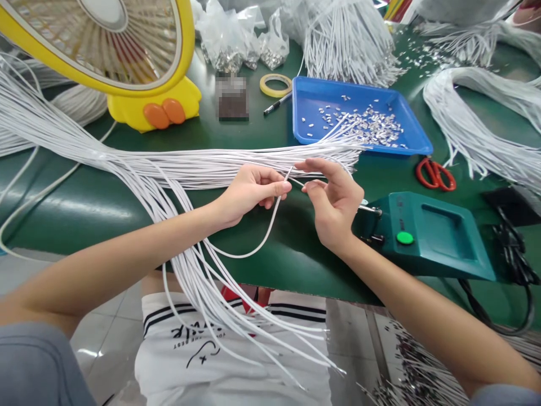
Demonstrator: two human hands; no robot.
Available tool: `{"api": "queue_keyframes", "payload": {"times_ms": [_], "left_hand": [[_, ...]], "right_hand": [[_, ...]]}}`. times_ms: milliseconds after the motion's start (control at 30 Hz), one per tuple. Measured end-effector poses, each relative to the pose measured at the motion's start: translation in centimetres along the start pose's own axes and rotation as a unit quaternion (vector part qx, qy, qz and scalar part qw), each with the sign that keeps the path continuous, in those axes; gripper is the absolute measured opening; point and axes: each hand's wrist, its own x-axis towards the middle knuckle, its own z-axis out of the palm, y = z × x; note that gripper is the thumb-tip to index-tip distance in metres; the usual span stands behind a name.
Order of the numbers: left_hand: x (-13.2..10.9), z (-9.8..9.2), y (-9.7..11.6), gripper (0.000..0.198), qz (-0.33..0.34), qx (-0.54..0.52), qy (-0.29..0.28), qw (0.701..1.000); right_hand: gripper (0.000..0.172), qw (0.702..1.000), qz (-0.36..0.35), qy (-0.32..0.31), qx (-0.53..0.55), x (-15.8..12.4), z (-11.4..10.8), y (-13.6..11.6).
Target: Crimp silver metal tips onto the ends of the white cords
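Note:
My left hand [252, 190] is closed in a pinch on the end of one white cord [270, 225], which loops down below both hands. My right hand [333, 203] is also closed, pinching the same cord's tip a little to the right; whether a small metal clip sits in its fingers I cannot make out. A thick bundle of white cords [177, 163] lies across the green table [84, 203] behind the hands and spills over the front edge onto my lap. A small green crimping machine [426, 234] stands just right of my right hand.
A blue tray [313, 101] with several small metal clips lies behind the hands. Red scissors [435, 173], a yellow fan [139, 67], a tape roll [275, 84], a pen [276, 104], bags of clips [240, 39] and more cord bundles [477, 129] surround it.

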Motion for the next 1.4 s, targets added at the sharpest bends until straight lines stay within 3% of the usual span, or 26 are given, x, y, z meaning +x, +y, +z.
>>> {"api": "queue_keyframes", "payload": {"times_ms": [300,533,733,867,1000,1067,1100,1133,1233,1300,1367,1400], "left_hand": [[0.1,0.3,-0.1,0.035,0.022,0.007,0.024,0.999],[0.1,0.1,-0.5,0.037,0.046,0.029,0.008,0.999],[0.1,-0.4,-0.4,0.042,0.103,0.107,-0.031,0.988],[0.1,-0.3,0.0,0.047,0.137,0.18,-0.024,0.974],[0.2,0.0,-0.7,0.04,0.193,0.233,-0.01,0.953],[0.2,-0.2,-1.1,0.03,0.255,0.287,0.02,0.923],[0.2,-0.4,-1.3,0.026,0.304,0.335,0.036,0.891],[0.2,-0.7,-1.3,0.024,0.36,0.394,0.047,0.845],[0.3,-2.1,-0.9,0.025,0.501,0.556,0.052,0.661],[0.3,-2.8,-0.6,0.024,0.544,0.599,0.05,0.585],[0.4,-2.9,-0.4,0.023,0.556,0.593,0.049,0.581],[0.4,-2.8,-0.4,0.023,0.549,0.574,0.049,0.605]], "right_hand": [[0.036,0.989,0.099,-0.014,0.107,0.7,0.4,0.5],[0.033,0.982,0.136,-0.03,0.124,1.0,0.3,0.4],[0.032,0.986,0.113,-0.049,0.115,1.1,0.1,0.9],[0.036,0.984,0.117,-0.075,0.115,1.1,0.0,0.5],[0.03,0.983,0.133,-0.061,0.108,1.2,0.0,-0.1],[0.03,0.981,0.148,-0.055,0.117,1.2,0.0,-0.2],[0.029,0.976,0.163,-0.056,0.133,1.2,0.0,-0.3],[0.03,0.969,0.181,-0.061,0.156,1.2,0.0,-0.4],[0.034,0.929,0.262,-0.082,0.246,1.4,0.0,-0.8],[0.037,0.873,0.357,-0.108,0.314,1.5,0.0,-1.3],[0.038,0.809,0.44,-0.136,0.365,1.7,0.1,-1.7],[0.038,0.793,0.458,-0.139,0.378,1.7,0.1,-1.8]]}}
